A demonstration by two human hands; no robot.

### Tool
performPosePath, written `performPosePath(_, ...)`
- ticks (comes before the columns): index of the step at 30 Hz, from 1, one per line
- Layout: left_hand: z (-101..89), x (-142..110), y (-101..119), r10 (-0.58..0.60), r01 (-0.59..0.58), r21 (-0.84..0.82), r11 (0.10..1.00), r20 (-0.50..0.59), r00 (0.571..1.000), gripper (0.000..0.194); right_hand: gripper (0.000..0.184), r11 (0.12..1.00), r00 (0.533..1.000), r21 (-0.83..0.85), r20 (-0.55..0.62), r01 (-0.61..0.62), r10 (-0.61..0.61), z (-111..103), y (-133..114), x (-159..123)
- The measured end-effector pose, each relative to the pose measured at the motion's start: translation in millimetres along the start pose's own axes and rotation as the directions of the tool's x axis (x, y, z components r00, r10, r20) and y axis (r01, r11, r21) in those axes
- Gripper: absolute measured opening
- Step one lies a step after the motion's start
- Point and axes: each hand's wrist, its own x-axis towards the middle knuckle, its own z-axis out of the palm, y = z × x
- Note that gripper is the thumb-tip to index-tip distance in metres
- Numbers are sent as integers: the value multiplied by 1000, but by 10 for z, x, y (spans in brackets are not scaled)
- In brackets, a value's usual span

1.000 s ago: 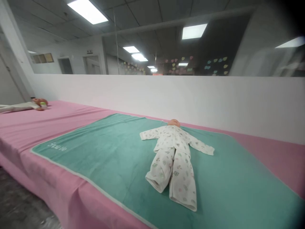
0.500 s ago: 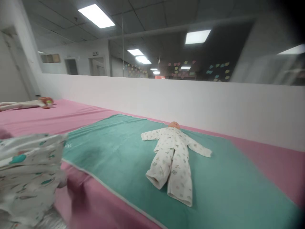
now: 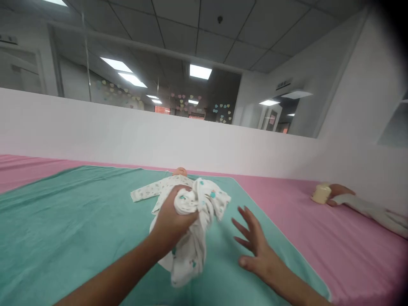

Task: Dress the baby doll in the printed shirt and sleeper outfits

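My left hand [image 3: 174,219] is closed around a bunched white cloth [image 3: 204,199] with a green print. The cloth hangs in folds above the green sheet; whether it is a garment I cannot tell. To its right, my right hand [image 3: 255,242] is held up with fingers spread, touching nothing. Behind the cloth, a baby doll [image 3: 180,171] lies on its back, head toward the wall. It wears a white patterned outfit [image 3: 149,190], one sleeve stretched out to the left. My left hand and the cloth hide most of the doll's body and legs.
The green sheet [image 3: 79,221] lies over a pink cover [image 3: 287,208]. A low white wall [image 3: 127,136] with a window above runs along the back. At the right lie a pale yellow container [image 3: 321,194] and another doll [image 3: 366,208] in light clothes.
The view has turned right, bringing the container and right-hand doll into sight. The white cloth has come from the left edge to in front of the middle doll. Both hands now show clearly.
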Motion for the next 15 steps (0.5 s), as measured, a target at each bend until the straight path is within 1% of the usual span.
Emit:
performPosePath(1,129,-13,9,3,6,-94,996,88,996,36,104,996,998,81,57,-38,33,173,-148,63)
performPosePath(2,224,-23,17,5,32,-192,981,191,982,35,107,987,994,137,88,-83,71,316,-279,130)
performPosePath(3,284,-25,20,6,80,-279,957,295,956,37,106,979,994,180,68,-100,89,427,-383,199)
performPosePath(5,309,10,-9,5,187,-371,910,460,888,42,91,977,991,174,-32,-121,128,559,-481,333)
performPosePath(6,282,50,-48,2,219,-377,900,506,862,45,81,982,987,146,-85,-122,136,584,-477,395)
performPosePath(7,237,102,-108,-6,232,-362,903,528,849,48,72,987,981,104,-138,-122,136,584,-446,452)
performPosePath(8,177,165,-193,-18,231,-336,913,532,847,51,66,991,974,51,-188,-121,129,557,-397,504)
performPosePath(9,108,235,-302,-32,219,-303,927,520,854,52,62,992,965,-10,-236,-122,117,504,-340,551)
performPosePath(11,-46,377,-597,-67,175,-206,963,445,893,49,61,977,933,-160,-351,-144,80,314,-238,638)
performPosePath(12,-127,442,-777,-81,145,-142,979,381,921,47,64,954,917,-249,-396,-166,56,179,-198,682)
performPosePath(13,-207,500,-972,-87,113,-68,991,301,950,43,66,922,886,-335,-463,-191,15,24,-161,730)
performPosePath(14,-285,549,-1173,-88,87,13,996,220,972,40,67,879,864,-427,-502,-213,-34,-141,-121,782)
performPosePath(15,-359,588,-1372,-91,81,81,993,119,989,38,66,820,865,-527,-496,-226,-80,-304,-66,838)
